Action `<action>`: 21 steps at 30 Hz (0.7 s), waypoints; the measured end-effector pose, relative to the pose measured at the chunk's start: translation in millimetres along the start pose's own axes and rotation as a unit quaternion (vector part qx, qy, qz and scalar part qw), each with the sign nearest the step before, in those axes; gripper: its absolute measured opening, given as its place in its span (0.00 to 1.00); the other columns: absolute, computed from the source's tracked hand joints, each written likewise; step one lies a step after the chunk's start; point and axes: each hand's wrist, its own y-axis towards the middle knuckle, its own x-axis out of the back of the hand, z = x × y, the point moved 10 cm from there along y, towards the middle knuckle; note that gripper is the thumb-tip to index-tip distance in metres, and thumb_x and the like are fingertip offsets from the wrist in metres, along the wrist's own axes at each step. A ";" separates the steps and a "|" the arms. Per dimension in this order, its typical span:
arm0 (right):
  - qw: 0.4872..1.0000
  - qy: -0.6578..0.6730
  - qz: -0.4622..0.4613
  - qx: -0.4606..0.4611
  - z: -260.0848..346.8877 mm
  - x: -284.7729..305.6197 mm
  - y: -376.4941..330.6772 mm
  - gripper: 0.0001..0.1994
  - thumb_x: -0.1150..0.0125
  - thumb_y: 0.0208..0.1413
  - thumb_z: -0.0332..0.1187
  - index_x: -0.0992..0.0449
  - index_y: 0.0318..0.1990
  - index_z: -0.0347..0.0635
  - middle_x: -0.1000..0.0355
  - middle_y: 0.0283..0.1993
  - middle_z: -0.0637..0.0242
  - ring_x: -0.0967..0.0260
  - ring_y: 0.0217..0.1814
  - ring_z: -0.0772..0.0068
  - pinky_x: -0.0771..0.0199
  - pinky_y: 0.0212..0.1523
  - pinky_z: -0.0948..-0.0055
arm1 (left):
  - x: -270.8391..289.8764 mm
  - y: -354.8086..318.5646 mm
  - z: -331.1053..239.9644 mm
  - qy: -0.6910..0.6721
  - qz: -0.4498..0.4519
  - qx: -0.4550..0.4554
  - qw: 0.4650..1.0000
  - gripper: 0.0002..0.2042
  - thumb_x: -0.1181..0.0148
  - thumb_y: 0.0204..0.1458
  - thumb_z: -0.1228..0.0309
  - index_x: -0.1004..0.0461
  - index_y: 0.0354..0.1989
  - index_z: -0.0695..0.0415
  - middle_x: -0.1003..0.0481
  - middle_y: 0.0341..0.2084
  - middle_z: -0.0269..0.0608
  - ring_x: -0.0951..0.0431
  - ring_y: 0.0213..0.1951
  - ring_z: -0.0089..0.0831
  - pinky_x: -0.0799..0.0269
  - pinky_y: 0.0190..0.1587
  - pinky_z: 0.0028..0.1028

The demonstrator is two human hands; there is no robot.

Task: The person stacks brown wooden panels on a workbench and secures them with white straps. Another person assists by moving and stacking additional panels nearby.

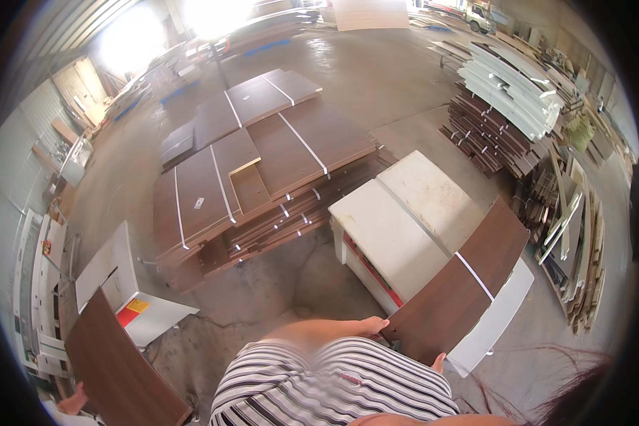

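1. We hold a long brown board (456, 287) with a white strip across it.
2. Its long side runs from near our tummy up and to the right, over the white table (397, 227).
3. Our left hand (371, 326) holds the near left corner, fingers pressed on the edge.
4. Our right hand (438, 363) is under the near end. Only fingertips peek out, so we cannot tell their grip.
5. A big pile of brown boards (255, 170) lies on the floor behind.
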 end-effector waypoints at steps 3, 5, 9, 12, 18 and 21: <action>1.000 -0.004 -0.003 -0.014 -0.3 4.2 -0.6 0.33 0.54 0.62 0.52 0.39 0.58 0.25 0.34 0.57 0.52 0.35 0.56 0.62 0.36 0.56 0.66 | -5.0 -5.1 -3.5 0.021 0.026 0.006 0.999 0.23 0.59 0.63 0.54 0.25 0.42 0.62 0.26 0.30 0.38 0.30 0.25 0.24 0.29 0.29 0.27; 1.000 -0.005 0.006 -0.016 5.6 -0.4 6.9 0.33 0.54 0.62 0.53 0.39 0.58 0.25 0.34 0.56 0.52 0.35 0.56 0.62 0.35 0.56 0.66 | 0.0 -6.7 -8.9 0.018 0.000 -0.006 1.000 0.22 0.58 0.63 0.54 0.25 0.43 0.63 0.25 0.29 0.38 0.30 0.25 0.25 0.30 0.28 0.27; 0.999 -0.007 0.028 -0.023 7.9 -2.0 13.5 0.33 0.54 0.62 0.53 0.38 0.57 0.25 0.34 0.56 0.52 0.34 0.55 0.62 0.34 0.55 0.66 | 3.3 -19.1 -21.3 0.033 -0.038 -0.036 0.998 0.21 0.57 0.63 0.56 0.24 0.42 0.63 0.24 0.31 0.37 0.30 0.26 0.25 0.32 0.29 0.27; 0.999 -0.007 0.045 -0.026 11.7 -0.5 21.1 0.33 0.54 0.62 0.53 0.38 0.57 0.25 0.33 0.56 0.52 0.34 0.54 0.62 0.34 0.55 0.66 | -1.7 -32.7 -30.7 -0.033 -0.060 -0.051 0.996 0.20 0.55 0.62 0.57 0.23 0.40 0.63 0.25 0.29 0.35 0.31 0.24 0.24 0.34 0.26 0.27; 0.994 -0.004 0.101 -0.034 12.8 -6.9 31.9 0.33 0.54 0.62 0.54 0.37 0.56 0.25 0.33 0.55 0.51 0.33 0.53 0.62 0.32 0.54 0.66 | 9.7 -25.9 -14.0 -0.060 -0.131 -0.082 0.986 0.18 0.54 0.62 0.57 0.24 0.43 0.59 0.25 0.27 0.34 0.31 0.22 0.24 0.34 0.26 0.26; 0.991 0.008 0.127 -0.040 11.1 -2.5 36.1 0.34 0.54 0.61 0.55 0.36 0.55 0.25 0.33 0.55 0.51 0.32 0.53 0.62 0.32 0.53 0.66 | 7.6 -30.3 -12.0 -0.067 -0.163 -0.083 0.981 0.18 0.54 0.61 0.55 0.25 0.43 0.57 0.26 0.26 0.33 0.32 0.22 0.24 0.34 0.26 0.25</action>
